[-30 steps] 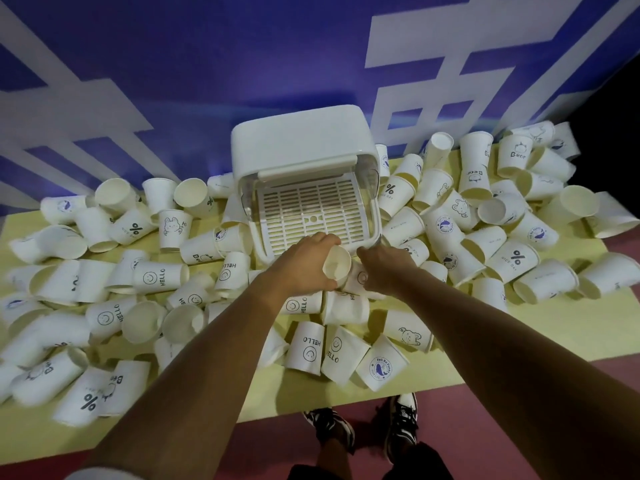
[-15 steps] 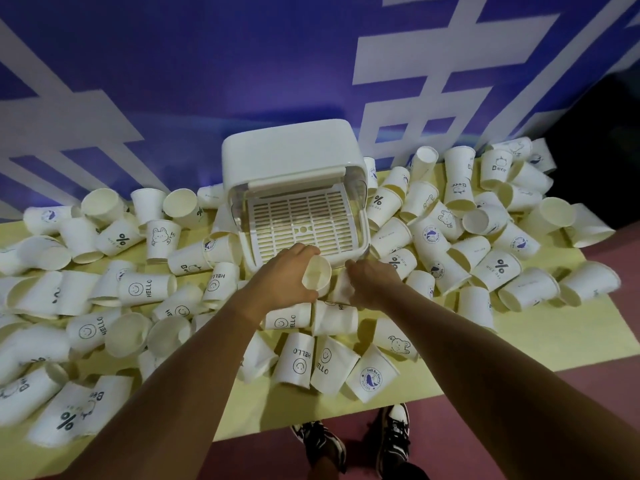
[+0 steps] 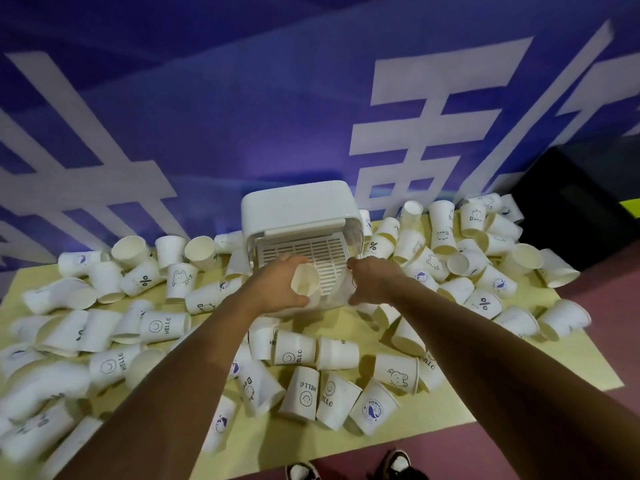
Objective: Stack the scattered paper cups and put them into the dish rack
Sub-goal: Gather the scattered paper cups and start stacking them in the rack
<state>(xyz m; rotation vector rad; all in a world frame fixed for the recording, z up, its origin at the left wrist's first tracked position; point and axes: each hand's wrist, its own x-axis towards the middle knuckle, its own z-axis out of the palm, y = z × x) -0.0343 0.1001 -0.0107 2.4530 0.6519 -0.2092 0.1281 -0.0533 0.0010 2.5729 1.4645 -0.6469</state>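
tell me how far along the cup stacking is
Barely started. Done: nothing visible; the dish rack's slatted tray shows no cups. In hand: the left hand grips one cup, mouth toward the camera, and the right hand seems to grip a blurred second cup beside it, in front of the rack. Left: dozens of scattered cups lying across the yellow table.
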